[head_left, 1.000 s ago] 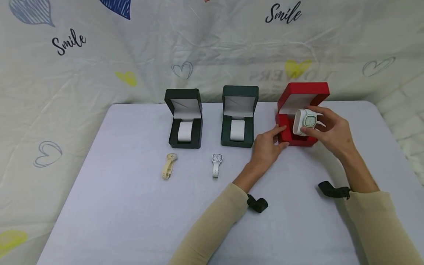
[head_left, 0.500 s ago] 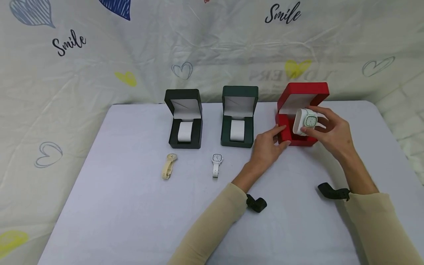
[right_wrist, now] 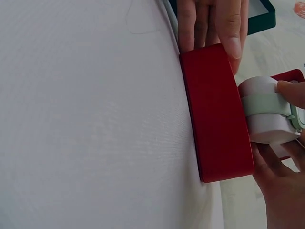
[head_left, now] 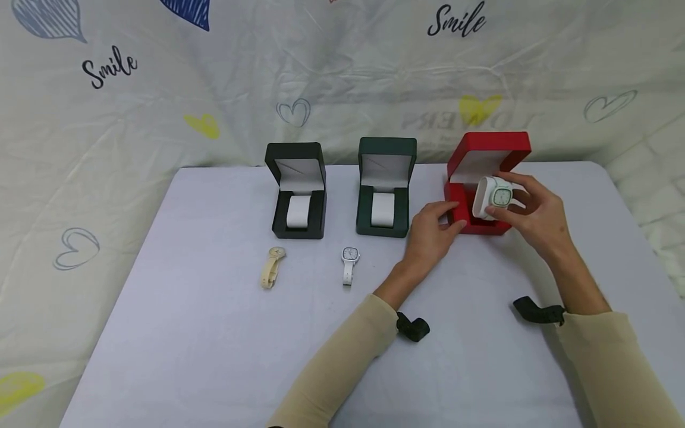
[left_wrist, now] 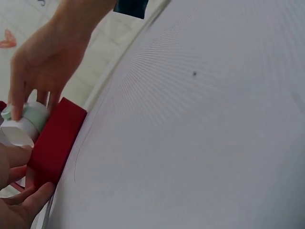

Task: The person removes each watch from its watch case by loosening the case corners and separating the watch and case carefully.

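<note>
A red watch box (head_left: 497, 141) stands with its lid up at the back right of the table. My left hand (head_left: 432, 235) grips its left side, thumb at the front corner. Over the opening, my right hand (head_left: 543, 217) holds a white watch cushion (head_left: 481, 197) between thumb and fingers, tilted. Around that cushion is a pale green watch (head_left: 502, 196), its square dial facing up. In the right wrist view the green strap (right_wrist: 264, 104) wraps the cushion, close above the red box's front wall (right_wrist: 217, 119). The left wrist view shows the cushion (left_wrist: 18, 135) beside the wall too.
Left of the red box stand an open dark green box (head_left: 365, 217) and an open black box (head_left: 280, 217), each with a white cushion inside. A white watch (head_left: 350, 255) and a cream watch (head_left: 272, 267) lie before them on the white table (head_left: 214, 345).
</note>
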Motion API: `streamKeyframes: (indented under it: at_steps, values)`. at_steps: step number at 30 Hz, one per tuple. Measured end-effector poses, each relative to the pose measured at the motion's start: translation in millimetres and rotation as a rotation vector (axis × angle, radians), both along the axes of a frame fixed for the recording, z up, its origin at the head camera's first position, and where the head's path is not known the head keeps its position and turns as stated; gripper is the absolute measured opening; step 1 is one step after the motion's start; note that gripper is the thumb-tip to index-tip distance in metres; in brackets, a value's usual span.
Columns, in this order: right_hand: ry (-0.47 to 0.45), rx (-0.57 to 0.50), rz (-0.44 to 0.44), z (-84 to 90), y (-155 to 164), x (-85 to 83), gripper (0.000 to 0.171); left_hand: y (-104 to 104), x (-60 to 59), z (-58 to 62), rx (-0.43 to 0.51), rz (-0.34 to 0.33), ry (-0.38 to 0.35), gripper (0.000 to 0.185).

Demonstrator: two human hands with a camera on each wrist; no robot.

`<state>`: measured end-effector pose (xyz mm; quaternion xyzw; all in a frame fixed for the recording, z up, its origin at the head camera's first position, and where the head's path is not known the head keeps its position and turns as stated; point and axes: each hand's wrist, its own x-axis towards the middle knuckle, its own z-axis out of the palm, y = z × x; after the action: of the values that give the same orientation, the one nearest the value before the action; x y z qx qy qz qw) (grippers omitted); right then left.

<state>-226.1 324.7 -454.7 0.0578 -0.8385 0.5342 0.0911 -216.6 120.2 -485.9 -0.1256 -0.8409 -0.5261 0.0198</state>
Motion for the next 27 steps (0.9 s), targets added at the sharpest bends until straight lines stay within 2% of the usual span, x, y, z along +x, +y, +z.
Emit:
streamKeyframes:
  at_steps: [7,11,15,18,22,27]
  values:
    - [0.007,0.002,-0.001,-0.3,-0.5,4.4,0.066,0.2,4.1,1.9,-0.007,0.011,-0.017,0.047]
    - [0.008,0.017,-0.014,-0.5,-1.0,8.1,0.066,0.4,8.9,8.8,-0.075,0.011,-0.013,0.048]
    - [0.000,0.028,-0.021,-3.3,-1.8,14.1,0.067,-0.2,12.3,15.0,-0.142,0.018,0.037,0.045]
    - [0.002,0.041,-0.033,-3.9,-2.8,18.6,0.067,-0.4,12.2,16.3,-0.158,0.030,0.091,0.042]
    - [0.023,0.036,-0.048,-2.1,-3.2,24.3,0.069,-1.3,10.7,16.1,-0.135,0.048,0.139,0.037]
    - [0.057,-0.011,-0.048,0.6,-5.3,32.8,0.074,-4.0,10.6,16.2,-0.010,0.032,0.181,0.033]
